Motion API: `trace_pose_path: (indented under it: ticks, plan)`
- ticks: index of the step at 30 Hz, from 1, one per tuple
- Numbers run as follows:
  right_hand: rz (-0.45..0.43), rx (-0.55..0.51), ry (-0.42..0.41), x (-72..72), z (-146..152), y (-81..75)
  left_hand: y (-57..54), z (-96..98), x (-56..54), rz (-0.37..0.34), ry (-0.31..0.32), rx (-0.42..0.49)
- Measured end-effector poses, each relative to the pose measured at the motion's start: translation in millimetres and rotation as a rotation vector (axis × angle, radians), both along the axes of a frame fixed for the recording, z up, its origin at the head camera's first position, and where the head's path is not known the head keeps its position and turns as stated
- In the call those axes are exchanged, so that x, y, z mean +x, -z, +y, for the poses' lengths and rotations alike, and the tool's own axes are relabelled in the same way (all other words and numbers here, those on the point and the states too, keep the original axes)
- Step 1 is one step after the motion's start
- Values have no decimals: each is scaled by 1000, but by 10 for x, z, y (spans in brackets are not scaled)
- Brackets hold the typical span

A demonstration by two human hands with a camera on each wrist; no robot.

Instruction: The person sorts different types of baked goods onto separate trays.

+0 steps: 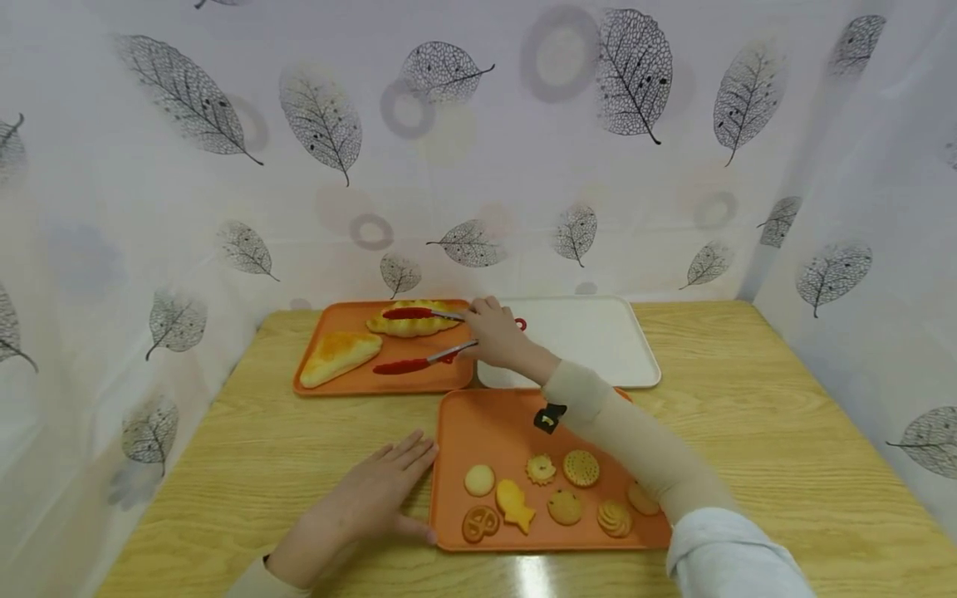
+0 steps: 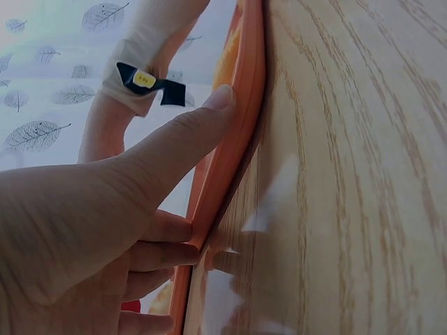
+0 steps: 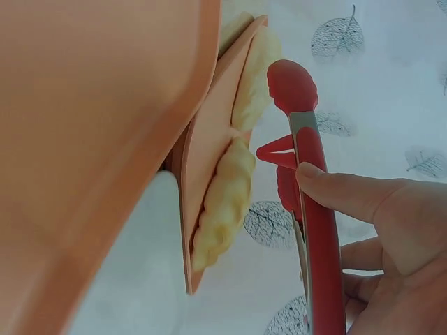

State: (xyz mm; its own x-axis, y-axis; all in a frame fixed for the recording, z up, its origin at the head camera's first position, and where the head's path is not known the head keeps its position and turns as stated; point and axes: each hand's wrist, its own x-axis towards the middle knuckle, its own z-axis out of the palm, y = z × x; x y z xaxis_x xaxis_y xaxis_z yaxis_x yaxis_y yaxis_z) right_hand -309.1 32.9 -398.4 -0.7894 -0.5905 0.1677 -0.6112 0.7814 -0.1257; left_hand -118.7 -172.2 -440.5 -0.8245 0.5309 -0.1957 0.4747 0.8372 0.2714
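My right hand (image 1: 497, 334) grips red-and-metal tongs (image 1: 404, 365), whose two red tips are spread apart with nothing between them in the right wrist view. In the head view they overlap the back orange tray (image 1: 345, 320). On that tray lie a long ridged bread roll (image 1: 413, 328), partly covered by one tip, and a triangular bread piece (image 1: 340, 359). Against the left edge of the front orange tray (image 1: 493, 423), my left hand (image 1: 370, 492) rests with straight fingers. Its thumb (image 2: 202, 115) touches the tray rim in the left wrist view.
Several small cookies, among them a pretzel (image 1: 480, 524) and a fish-shaped one (image 1: 514, 505), lie on the front tray. A white tray (image 1: 598, 340) stands at the back right. Behind everything hangs a leaf-print curtain (image 1: 478, 166). My right forearm crosses over the front tray.
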Motion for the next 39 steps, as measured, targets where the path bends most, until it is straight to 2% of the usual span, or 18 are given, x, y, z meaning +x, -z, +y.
trace_pose_path:
  ticks: [11, 20, 29, 39]
  plan:
    - [36, -154, -4, 270, 706, -62, 2, 8, 26, 21, 2, 6]
    - [12, -184, 21, 460, 1149, -28, 18, -10, 19, 15, 7, 9]
    - [-5, -241, 32, 713, 1617, -19, 42, -8, 18, 17, 2, -10]
    - [-21, -309, 38, 944, 2122, -49, -5, -5, 21, 6, 4, 5]
